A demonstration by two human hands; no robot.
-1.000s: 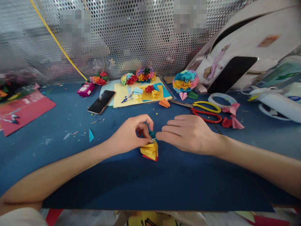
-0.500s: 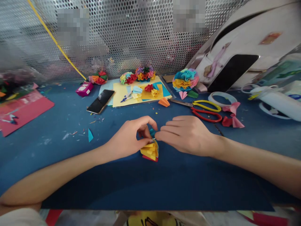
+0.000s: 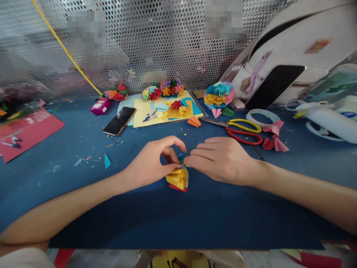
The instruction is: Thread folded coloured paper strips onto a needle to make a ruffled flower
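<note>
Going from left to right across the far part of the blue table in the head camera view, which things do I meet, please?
Pink box → phone → yellow paper → paper flower → tape roll

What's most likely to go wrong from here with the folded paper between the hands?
The pleated yellow paper seems held only near its top by the left hand and right hand, so its lower layers may slip or spread. The red-handled scissors lie just beyond the right hand, which might knock them.
</note>
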